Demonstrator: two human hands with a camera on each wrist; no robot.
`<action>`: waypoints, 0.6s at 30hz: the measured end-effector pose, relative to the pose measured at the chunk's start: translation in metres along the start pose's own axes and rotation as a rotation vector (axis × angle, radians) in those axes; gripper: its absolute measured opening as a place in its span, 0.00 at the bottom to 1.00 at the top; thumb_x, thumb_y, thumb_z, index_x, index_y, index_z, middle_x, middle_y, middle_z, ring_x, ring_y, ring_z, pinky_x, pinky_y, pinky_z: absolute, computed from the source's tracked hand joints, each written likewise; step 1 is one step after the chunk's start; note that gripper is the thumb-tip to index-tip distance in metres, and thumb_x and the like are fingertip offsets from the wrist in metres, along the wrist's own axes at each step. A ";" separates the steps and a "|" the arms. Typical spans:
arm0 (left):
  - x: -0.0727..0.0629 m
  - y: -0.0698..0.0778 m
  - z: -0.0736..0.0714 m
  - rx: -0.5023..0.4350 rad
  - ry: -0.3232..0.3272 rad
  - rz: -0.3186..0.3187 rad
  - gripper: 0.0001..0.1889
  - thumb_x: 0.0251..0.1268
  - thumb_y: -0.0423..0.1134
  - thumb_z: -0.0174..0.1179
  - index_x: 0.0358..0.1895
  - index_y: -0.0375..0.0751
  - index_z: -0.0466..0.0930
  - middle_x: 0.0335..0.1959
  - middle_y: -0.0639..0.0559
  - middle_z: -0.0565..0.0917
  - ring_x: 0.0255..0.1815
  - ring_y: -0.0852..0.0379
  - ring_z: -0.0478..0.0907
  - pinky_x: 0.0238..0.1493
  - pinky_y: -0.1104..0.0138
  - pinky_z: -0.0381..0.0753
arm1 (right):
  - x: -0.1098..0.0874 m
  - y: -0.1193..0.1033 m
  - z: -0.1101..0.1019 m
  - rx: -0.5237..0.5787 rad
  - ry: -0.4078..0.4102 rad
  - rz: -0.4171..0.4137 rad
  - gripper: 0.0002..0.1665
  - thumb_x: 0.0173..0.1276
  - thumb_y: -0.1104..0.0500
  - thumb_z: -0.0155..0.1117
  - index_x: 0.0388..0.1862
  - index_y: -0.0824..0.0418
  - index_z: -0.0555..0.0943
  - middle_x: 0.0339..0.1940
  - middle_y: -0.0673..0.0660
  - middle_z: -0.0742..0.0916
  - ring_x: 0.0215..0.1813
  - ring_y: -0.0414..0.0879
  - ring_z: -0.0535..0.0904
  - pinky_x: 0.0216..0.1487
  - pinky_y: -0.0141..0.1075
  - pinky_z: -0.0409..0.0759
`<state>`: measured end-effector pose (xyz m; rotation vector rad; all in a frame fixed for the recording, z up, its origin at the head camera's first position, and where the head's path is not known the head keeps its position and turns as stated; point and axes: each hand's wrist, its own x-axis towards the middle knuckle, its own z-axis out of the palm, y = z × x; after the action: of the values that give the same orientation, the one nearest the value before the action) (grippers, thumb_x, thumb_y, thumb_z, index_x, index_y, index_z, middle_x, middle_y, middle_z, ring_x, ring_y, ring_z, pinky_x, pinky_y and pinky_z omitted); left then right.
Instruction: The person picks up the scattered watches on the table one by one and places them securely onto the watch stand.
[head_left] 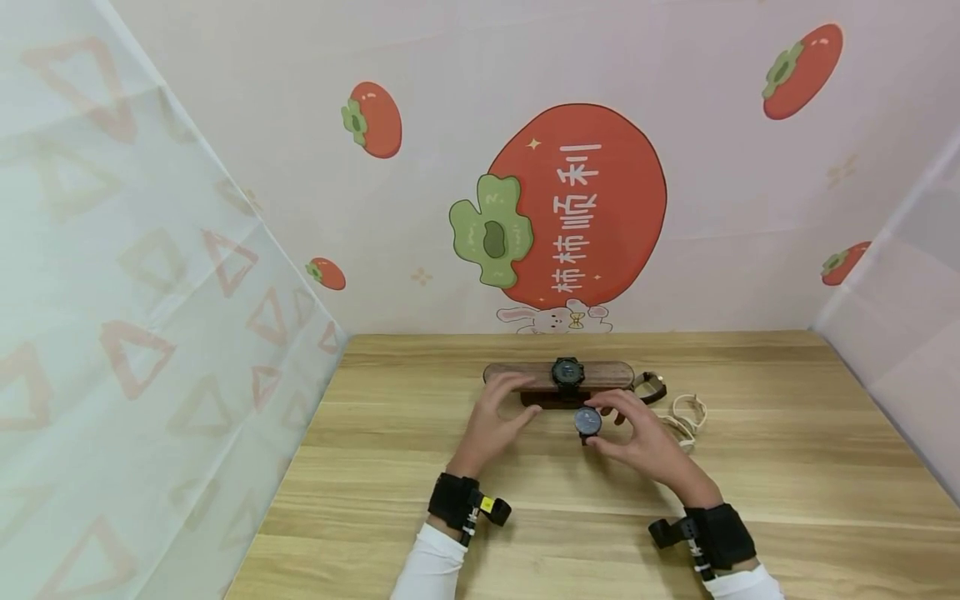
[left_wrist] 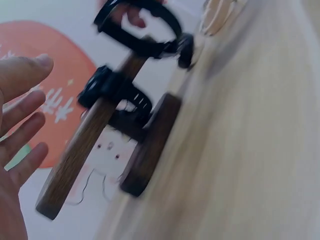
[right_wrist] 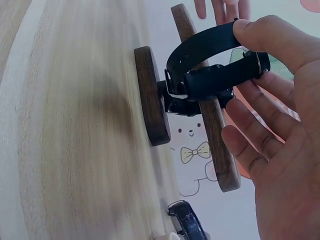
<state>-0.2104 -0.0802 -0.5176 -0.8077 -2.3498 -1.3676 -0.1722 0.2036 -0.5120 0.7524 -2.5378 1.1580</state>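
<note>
A dark wooden watch stand (head_left: 611, 375) stands near the back of the table, its long bar raised over a narrower base (right_wrist: 152, 100). One black wristwatch (head_left: 567, 372) is strapped round the middle of the bar. In front of it, my right hand (head_left: 648, 437) holds a second black watch (head_left: 588, 422) by its strap, pinched between thumb and fingers, dial up. The right wrist view shows this strap (right_wrist: 207, 47) as a loop. Near the left end of the bar is my left hand (head_left: 487, 425), thumb and fingers spread, nothing in its grasp.
To the right of the stand lies a watch with a dark strap (head_left: 655, 388). Beside it, close to my right hand, are pale-strapped watches (head_left: 692, 410). A wall with printed persimmons (head_left: 592, 200) rises behind the wooden table (head_left: 390, 467); a patterned sheet (head_left: 172, 292) borders the left.
</note>
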 end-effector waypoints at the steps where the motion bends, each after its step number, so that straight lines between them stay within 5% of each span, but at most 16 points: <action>1: 0.001 -0.003 -0.004 0.015 0.016 -0.007 0.25 0.69 0.37 0.74 0.67 0.41 0.82 0.65 0.49 0.82 0.70 0.48 0.76 0.76 0.50 0.78 | 0.000 0.000 0.000 -0.001 -0.003 0.004 0.30 0.62 0.60 0.84 0.63 0.58 0.84 0.61 0.55 0.86 0.53 0.53 0.80 0.46 0.45 0.86; 8: 0.009 -0.020 -0.023 0.100 0.091 -0.011 0.27 0.66 0.34 0.75 0.68 0.39 0.81 0.68 0.43 0.79 0.72 0.43 0.73 0.74 0.45 0.78 | 0.000 0.002 -0.001 0.000 0.009 0.006 0.30 0.61 0.61 0.84 0.62 0.59 0.84 0.58 0.55 0.86 0.50 0.48 0.80 0.45 0.43 0.86; 18: 0.008 -0.041 -0.028 0.082 0.052 -0.151 0.34 0.66 0.34 0.76 0.74 0.40 0.74 0.72 0.41 0.73 0.75 0.43 0.71 0.78 0.47 0.76 | -0.001 0.004 -0.005 0.005 0.013 0.000 0.30 0.61 0.62 0.84 0.62 0.60 0.85 0.57 0.55 0.87 0.51 0.52 0.83 0.46 0.45 0.87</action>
<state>-0.2420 -0.1176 -0.5278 -0.5754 -2.4509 -1.3229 -0.1731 0.2098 -0.5117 0.7442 -2.5254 1.1660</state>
